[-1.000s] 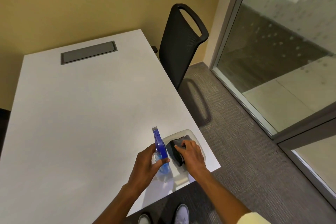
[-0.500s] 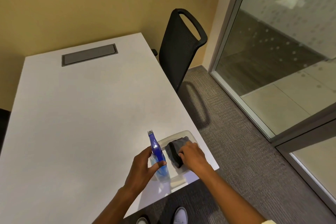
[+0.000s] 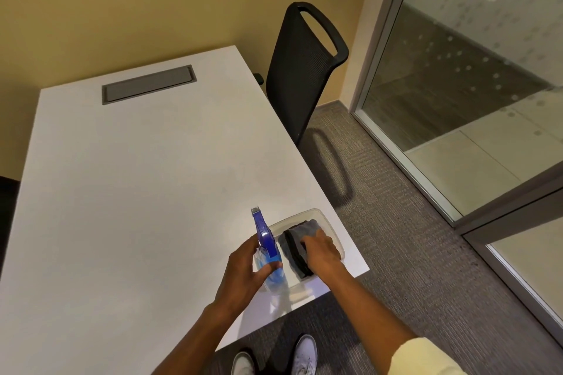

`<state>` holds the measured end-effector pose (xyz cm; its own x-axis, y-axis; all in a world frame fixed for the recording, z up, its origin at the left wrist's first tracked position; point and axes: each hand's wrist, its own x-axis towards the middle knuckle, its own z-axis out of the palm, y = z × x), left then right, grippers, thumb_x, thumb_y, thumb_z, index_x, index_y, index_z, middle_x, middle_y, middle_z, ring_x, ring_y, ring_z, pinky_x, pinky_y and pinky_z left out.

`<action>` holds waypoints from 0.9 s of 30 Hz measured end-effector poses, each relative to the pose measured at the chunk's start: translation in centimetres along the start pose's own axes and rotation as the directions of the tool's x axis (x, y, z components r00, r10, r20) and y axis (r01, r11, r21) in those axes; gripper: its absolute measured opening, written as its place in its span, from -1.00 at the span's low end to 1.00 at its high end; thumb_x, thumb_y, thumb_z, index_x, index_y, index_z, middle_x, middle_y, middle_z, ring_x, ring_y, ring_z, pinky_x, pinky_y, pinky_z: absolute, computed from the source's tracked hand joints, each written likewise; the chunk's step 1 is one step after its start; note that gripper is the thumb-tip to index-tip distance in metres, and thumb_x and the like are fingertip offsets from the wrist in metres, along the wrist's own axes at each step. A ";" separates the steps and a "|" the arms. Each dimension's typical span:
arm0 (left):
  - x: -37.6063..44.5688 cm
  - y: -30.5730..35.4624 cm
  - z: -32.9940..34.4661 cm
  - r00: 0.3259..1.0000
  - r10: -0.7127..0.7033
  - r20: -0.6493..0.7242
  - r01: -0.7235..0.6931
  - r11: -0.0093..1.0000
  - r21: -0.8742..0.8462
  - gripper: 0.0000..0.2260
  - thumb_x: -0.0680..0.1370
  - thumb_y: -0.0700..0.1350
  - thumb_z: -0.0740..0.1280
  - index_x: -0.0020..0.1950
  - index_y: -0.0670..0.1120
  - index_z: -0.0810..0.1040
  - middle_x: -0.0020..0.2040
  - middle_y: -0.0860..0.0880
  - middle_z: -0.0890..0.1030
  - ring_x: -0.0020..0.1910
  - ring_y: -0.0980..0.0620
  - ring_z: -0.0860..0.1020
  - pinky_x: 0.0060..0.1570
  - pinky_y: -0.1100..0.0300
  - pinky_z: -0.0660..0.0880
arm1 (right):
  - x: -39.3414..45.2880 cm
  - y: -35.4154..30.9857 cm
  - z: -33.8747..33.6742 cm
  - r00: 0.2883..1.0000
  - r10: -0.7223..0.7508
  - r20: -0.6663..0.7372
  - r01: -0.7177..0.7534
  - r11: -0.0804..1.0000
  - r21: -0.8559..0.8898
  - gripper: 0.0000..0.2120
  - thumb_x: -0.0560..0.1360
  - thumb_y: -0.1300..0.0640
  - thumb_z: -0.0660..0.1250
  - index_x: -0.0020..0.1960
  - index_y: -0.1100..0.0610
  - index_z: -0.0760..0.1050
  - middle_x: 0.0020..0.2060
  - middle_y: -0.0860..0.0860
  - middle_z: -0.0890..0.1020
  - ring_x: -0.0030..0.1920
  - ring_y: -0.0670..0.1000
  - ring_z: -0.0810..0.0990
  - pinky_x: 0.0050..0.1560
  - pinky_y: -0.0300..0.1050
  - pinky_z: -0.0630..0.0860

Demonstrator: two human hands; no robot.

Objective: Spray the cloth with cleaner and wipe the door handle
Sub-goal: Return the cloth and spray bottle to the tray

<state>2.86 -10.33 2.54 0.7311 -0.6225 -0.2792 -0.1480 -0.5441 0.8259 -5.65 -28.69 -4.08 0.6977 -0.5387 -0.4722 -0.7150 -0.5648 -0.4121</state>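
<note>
A blue spray bottle [image 3: 268,248] with a clear body stands in a clear plastic tray [image 3: 332,230] at the near right corner of the white table [image 3: 137,192]. My left hand [image 3: 245,271] is wrapped around the bottle's neck. A folded grey cloth [image 3: 294,242] lies in the tray to the right of the bottle. My right hand [image 3: 323,254] rests on top of the cloth, fingers curled over it. No door handle is in view.
A black mesh chair [image 3: 304,67] stands at the table's right side. A grey cable hatch [image 3: 149,84] is set in the far tabletop. A glass wall and door frame [image 3: 475,131] run along the right, with grey carpet [image 3: 396,252] between. My shoes [image 3: 303,355] show below.
The view has shifted slightly. The bottle has tilted a little in my left hand. My right hand stays on the cloth in the tray.
</note>
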 end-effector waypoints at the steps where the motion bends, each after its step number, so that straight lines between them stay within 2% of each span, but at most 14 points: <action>1: 0.0 -0.1 0.0 1.000 0.003 -0.001 -0.003 1.000 -0.002 -0.43 0.50 -0.02 0.49 0.46 -0.06 0.40 0.41 -0.07 0.54 0.33 -0.08 0.56 0.33 -0.06 0.54 | 0.0 0.0 0.2 1.000 0.007 0.003 -0.007 1.000 0.005 -0.69 0.61 0.22 0.15 0.33 0.13 0.44 0.37 0.23 0.35 0.34 0.33 0.34 0.33 0.25 0.36; 4: 0.0 -0.2 0.1 1.000 0.008 -0.003 -0.008 1.000 -0.007 -0.45 0.50 -0.02 0.48 0.45 -0.07 0.42 0.40 -0.08 0.55 0.32 -0.07 0.56 0.33 -0.05 0.54 | 0.0 0.1 0.7 1.000 0.015 0.001 -0.015 1.000 -0.012 -0.65 0.60 0.23 0.15 0.37 0.10 0.40 0.38 0.23 0.34 0.36 0.33 0.33 0.34 0.28 0.34; 10: 0.2 -0.5 0.3 1.000 0.001 0.011 0.000 1.000 -0.018 -0.45 0.49 -0.01 0.48 0.45 -0.06 0.41 0.40 -0.06 0.55 0.31 -0.03 0.57 0.27 0.10 0.54 | 0.0 0.3 1.4 0.998 0.027 -0.059 -0.027 1.000 0.005 -0.65 0.60 0.25 0.14 0.37 0.09 0.37 0.34 0.23 0.36 0.32 0.33 0.35 0.29 0.27 0.37; 19: 0.2 -0.8 0.5 1.000 -0.011 0.023 0.011 1.000 -0.005 -0.42 0.51 0.00 0.47 0.48 -0.07 0.38 0.44 -0.07 0.52 0.36 -0.07 0.54 0.34 -0.01 0.54 | -0.3 -0.3 1.8 0.994 0.016 -0.107 -0.019 0.999 -0.033 -0.63 0.58 0.28 0.17 0.37 0.09 0.37 0.29 0.24 0.39 0.25 0.31 0.40 0.20 0.20 0.41; 24: -0.3 -1.4 0.7 0.999 -0.006 0.043 0.007 1.000 -0.022 -0.29 0.48 0.02 0.50 0.56 -0.04 0.28 0.53 -0.04 0.41 0.45 -0.05 0.46 0.41 0.04 0.45 | -0.7 -0.7 1.2 0.995 0.037 -0.090 -0.048 0.991 -0.125 -0.52 0.50 0.28 0.38 0.37 0.05 0.38 0.30 0.12 0.44 0.25 0.14 0.47 0.18 0.02 0.55; 27: -0.9 -2.3 0.8 0.998 -0.010 0.058 0.012 0.999 -0.049 -0.22 0.48 0.03 0.50 0.60 0.00 0.17 0.59 -0.02 0.28 0.52 -0.01 0.36 0.41 0.15 0.38 | -1.8 -0.6 1.1 0.976 0.034 -0.215 -0.050 0.996 -0.071 -0.58 0.51 0.24 0.39 0.34 0.04 0.45 0.27 0.08 0.49 0.22 0.08 0.48 0.14 -0.08 0.56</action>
<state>2.04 -8.95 0.52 0.6928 -0.6487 -0.3150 -0.1061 -0.5237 0.8453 -6.52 -26.69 -3.86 0.6663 -0.6792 -0.3078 -0.7442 -0.5800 -0.3314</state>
